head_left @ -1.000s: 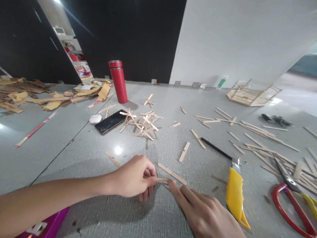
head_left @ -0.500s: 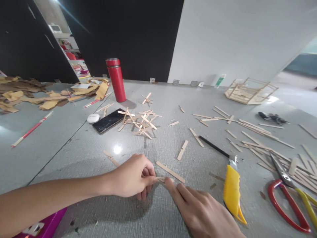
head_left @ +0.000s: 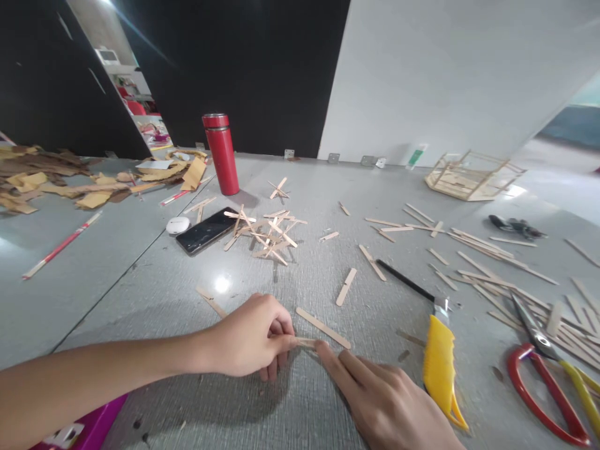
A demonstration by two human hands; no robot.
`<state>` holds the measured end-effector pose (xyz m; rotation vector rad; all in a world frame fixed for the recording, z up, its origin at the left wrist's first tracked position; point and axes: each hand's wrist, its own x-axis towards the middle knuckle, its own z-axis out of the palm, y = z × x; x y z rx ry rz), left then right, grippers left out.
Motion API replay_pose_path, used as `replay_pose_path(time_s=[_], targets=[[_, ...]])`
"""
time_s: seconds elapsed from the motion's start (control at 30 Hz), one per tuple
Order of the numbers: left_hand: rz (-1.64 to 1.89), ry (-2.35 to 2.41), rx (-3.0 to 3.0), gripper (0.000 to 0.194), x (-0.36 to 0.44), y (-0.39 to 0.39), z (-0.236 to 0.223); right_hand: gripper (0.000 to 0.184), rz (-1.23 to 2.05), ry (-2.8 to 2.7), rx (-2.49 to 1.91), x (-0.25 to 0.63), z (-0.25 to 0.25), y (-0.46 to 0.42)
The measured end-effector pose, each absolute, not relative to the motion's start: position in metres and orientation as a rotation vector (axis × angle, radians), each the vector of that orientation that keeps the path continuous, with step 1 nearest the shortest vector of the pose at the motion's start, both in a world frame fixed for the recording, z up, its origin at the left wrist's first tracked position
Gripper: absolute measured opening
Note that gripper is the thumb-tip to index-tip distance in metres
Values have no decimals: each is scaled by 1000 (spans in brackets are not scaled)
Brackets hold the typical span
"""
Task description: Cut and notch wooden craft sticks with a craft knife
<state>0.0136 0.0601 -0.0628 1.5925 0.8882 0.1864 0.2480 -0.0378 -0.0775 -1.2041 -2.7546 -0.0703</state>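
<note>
Between my two hands, low above or on the table, are small wooden craft sticks (head_left: 307, 342), seemingly more than one laid together. My left hand (head_left: 255, 334) is closed, pinching their left end between thumb and fingers. The index fingertip of my right hand (head_left: 384, 394) lies on their right end; its thumb is hidden beneath. Just beyond the fingers a loose craft stick (head_left: 323, 328) lies flat. A notched, shorter stick (head_left: 345, 287) rests farther off, and another stick (head_left: 210, 302) is partly covered by my left hand.
Right of my hands lie a yellow cutter knife (head_left: 439, 362), red-and-yellow-handled scissors (head_left: 544, 344) and scattered sticks. Ahead are a pile of joined sticks (head_left: 272, 234), a phone (head_left: 206, 231), a white case (head_left: 178, 225) and a red flask (head_left: 221, 156). A stick frame (head_left: 473, 178) stands far right.
The camera view has shifted slightly. Both hands keep nearly the same places on the small sticks, with my right fingertip moving only a little along them.
</note>
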Motion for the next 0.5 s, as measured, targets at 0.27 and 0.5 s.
replay_pose_path(time_s=[0.27,0.5], targets=[[189,890,1607,29,14,59,-64,57,-93,-2763,-1206,245,-77,-37],[186,882,1597,28,14,60,-64,55,-104,-2757,-1214,246,-79,-37]])
